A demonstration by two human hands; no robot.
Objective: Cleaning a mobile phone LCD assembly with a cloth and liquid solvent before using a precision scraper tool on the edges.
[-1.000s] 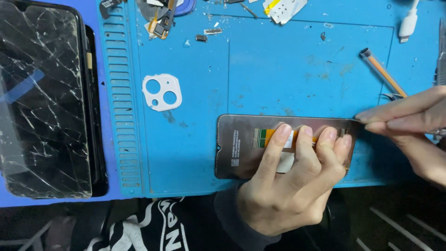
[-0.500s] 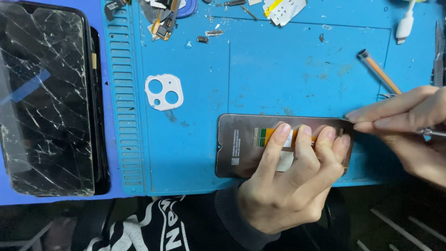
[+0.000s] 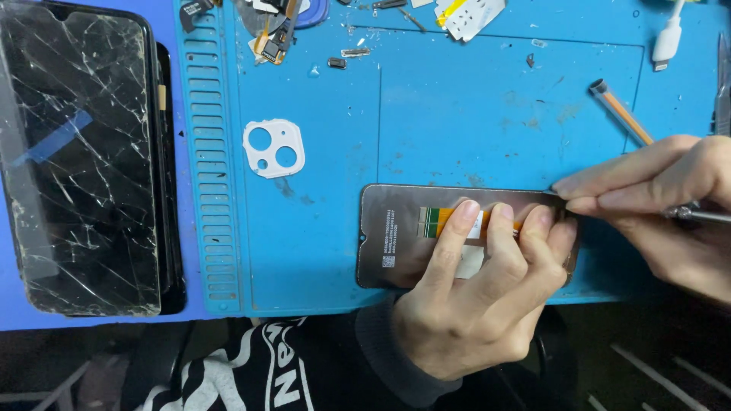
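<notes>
Pressing down with four fingers, the left hand [image 3: 472, 304] pins a phone screen [image 3: 396, 236] flat on the blue mat [image 3: 472, 122]. It does not close around the screen; the fingers just lie on top of it and hold it in place. The screen lies back side up, near the near edge of the mat, a bit right of the middle. An orange and green strip [image 3: 435, 221] shows on its back, partly under the fingertips.

On the right, the right hand [image 3: 655, 205] pinches a thin metal tool [image 3: 704, 216] between thumb and finger. The fingertips touch the far right corner of the screen. The tip of the tool is hidden, so I cannot tell if it is under the edge.

It looks like the work is at the prying or picking step, right at that corner. A good next move would need a soft, slow push with the tool while the left hand keeps the screen from sliding. Too much force could crack the part or tear the strip.

Far to the left lies a cracked phone [image 3: 76, 160], well apart from the hands. A white camera frame [image 3: 274, 148] sits on the mat between them. A stick with an orange stripe [image 3: 620, 113] lies at the far right, near the right hand.
</notes>
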